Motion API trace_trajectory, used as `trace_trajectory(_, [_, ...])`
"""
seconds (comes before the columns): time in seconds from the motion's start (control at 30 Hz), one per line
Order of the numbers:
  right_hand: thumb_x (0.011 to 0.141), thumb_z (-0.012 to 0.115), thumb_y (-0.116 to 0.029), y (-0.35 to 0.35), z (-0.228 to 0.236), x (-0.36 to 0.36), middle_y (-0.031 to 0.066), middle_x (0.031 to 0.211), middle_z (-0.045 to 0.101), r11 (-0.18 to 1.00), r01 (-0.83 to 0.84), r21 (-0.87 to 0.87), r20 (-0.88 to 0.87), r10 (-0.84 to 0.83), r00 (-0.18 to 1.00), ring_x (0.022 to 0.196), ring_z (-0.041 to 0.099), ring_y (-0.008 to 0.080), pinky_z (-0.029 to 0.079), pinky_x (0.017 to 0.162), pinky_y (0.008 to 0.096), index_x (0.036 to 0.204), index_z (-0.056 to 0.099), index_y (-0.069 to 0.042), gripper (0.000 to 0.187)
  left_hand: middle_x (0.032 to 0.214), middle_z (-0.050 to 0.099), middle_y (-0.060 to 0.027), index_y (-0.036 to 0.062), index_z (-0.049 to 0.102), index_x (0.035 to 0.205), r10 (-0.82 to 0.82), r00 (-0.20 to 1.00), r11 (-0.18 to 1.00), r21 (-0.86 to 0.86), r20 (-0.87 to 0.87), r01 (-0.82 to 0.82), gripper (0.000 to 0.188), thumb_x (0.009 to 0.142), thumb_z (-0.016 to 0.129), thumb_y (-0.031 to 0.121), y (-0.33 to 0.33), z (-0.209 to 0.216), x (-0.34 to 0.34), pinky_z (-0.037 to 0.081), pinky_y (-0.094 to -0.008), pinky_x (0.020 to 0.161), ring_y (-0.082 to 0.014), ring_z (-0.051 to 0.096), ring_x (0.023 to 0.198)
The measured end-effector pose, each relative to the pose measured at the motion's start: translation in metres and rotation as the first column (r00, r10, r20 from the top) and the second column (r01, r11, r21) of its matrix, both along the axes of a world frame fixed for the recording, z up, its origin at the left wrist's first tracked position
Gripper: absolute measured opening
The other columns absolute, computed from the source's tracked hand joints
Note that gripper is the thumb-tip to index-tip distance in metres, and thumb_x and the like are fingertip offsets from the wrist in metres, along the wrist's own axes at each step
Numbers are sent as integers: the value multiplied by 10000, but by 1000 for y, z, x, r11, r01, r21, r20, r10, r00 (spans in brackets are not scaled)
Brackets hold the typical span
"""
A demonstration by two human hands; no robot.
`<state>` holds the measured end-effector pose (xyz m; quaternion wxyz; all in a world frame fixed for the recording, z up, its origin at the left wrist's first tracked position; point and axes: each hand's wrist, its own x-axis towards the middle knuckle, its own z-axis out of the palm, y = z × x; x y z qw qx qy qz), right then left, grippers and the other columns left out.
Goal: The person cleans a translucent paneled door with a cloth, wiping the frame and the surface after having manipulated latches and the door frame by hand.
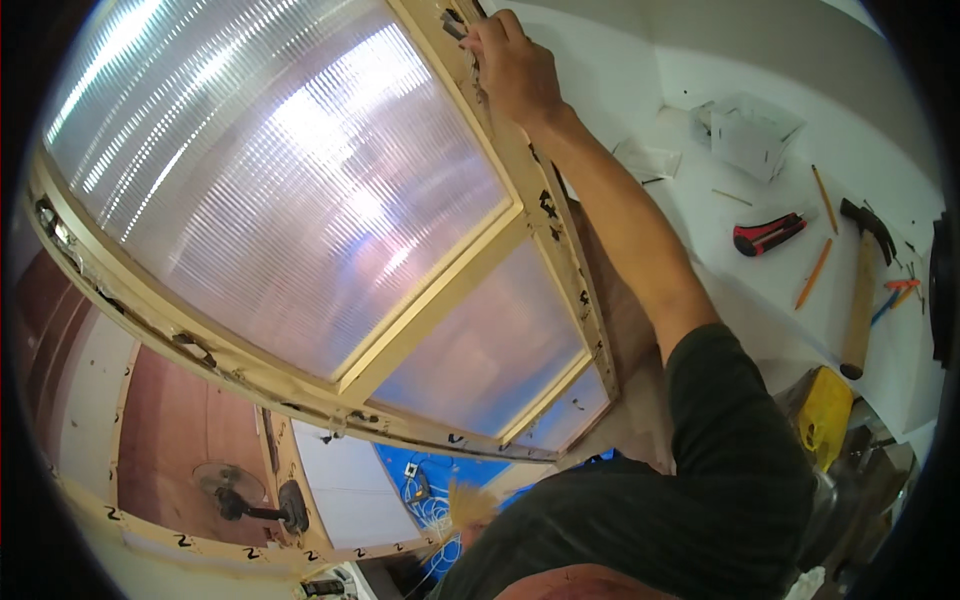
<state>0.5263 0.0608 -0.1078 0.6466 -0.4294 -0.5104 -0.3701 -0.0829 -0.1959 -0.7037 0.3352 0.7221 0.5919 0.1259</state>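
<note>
Nearest the camera, noted dark shirt [620, 530] along the bottom of view, with bare right forearm [620, 215] stretched up and forward. Found right hand [515, 70] at the frame's [438, 304] right edge, toward its upper end, fingers curled and grasping a small grey piece [454, 26]. Could not make out the left hand or tell its state. Located the frame ahead, cream, tilted across from upper left to centre, with dark marks along its edges and a ribbed pane [290, 215] in its largest bay. Recorded on the white worktop [745, 290], right of the arm: clear box [752, 135] near the far corner, red-and-black cutter [768, 234] mid-surface, two pencils [814, 274] just right of it, hammer [860, 300] near the right edge, handle toward the near edge. Past the frame's lower left edge, observed fan [232, 503] and blue sheet [470, 468].
</note>
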Motion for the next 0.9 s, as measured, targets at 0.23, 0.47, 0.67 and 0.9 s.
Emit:
trace_trajectory(0.23, [936,763,-134,-11,-55,-1,83,915,664,937,-305,172,-333,347,877,747,627,191,519,668,325,1018,672,-28,162,745,673,-142,89,709,768,-15,1000,1000,-7,21,15,219,759,700,308,12,-4,7,533,-558,834,-385,651,725])
trace_trajectory(0.47, [913,759,-66,9,-73,-47,84,945,657,926,-289,243,-272,351,896,776,659,215,523,660,323,982,700,-33,97,750,674,-151,80,713,787,9,1000,1000,-24,23,-9,203,792,681,280,17,-8,4,544,-533,798,-391,645,719])
trace_trajectory(0.67, [960,651,-24,2,-51,-21,86,953,656,963,30,269,-429,92,899,767,655,201,522,682,328,1059,663,-34,100,754,675,-160,73,717,803,-59,995,998,-7,-79,58,192,820,664,257,-17,-17,-45,552,-511,767,-396,641,714])
trace_trajectory(0.9, [946,711,-50,-7,-52,-17,62,976,670,988,-92,128,143,73,987,760,659,200,524,690,311,1101,724,-59,155,810,722,-172,59,724,905,291,955,935,-230,59,-271,338,937,601,372,-8,14,11,522,-485,652,-395,664,736])
